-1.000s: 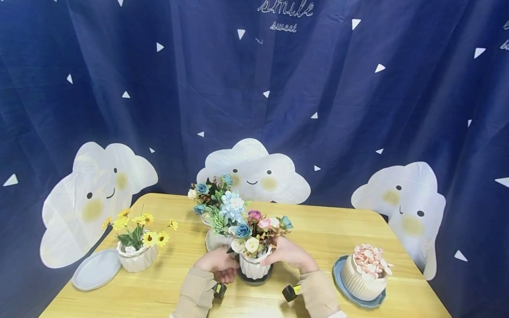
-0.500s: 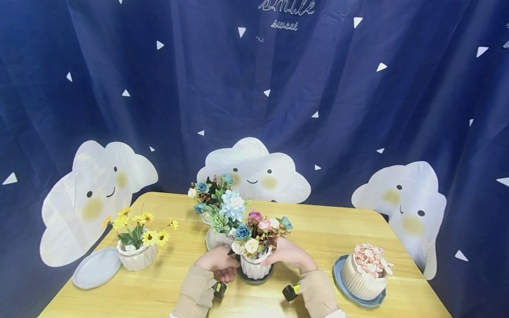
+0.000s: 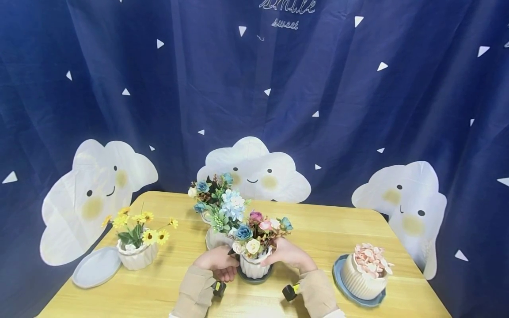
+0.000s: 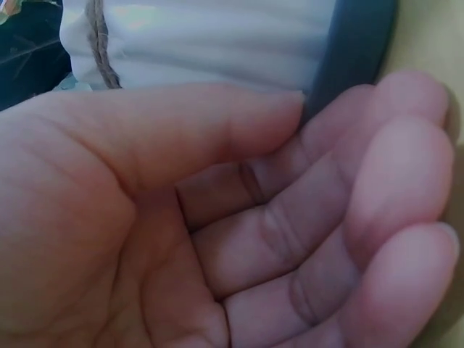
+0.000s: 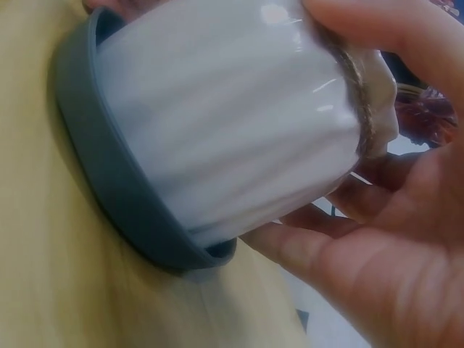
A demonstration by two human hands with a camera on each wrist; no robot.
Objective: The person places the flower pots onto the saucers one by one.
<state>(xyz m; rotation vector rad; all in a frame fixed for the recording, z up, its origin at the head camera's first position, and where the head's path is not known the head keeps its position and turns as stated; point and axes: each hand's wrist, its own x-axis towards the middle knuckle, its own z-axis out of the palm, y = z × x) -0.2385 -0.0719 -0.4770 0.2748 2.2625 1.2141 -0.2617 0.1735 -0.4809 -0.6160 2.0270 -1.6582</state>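
A white fluted flowerpot [image 3: 252,269] stands upright in the middle front, with blue, cream, pink and purple flowers [image 3: 252,246] in it. Under it is a dark grey-green saucer [image 5: 123,181], and a twine band circles the pot's upper part. My right hand [image 3: 292,256] grips the pot from the right, thumb at the front near the twine and fingers round the far side. My left hand [image 3: 219,261] is at the pot's left side. Its fingers [image 4: 290,217] curl loosely beside the saucer and hold nothing; the thumb lies along the pot, though contact is hard to tell.
Behind the pot on the left stand more potted flowers [image 3: 232,205]. At left, a white pot with yellow flowers [image 3: 137,256] stands beside a pale grey plate [image 3: 96,267]. A cream pot with pink flowers [image 3: 363,278] sits on a blue plate [image 3: 338,269] at right.
The head view has tilted very slightly. Both hands and the flowerpot keep their places.
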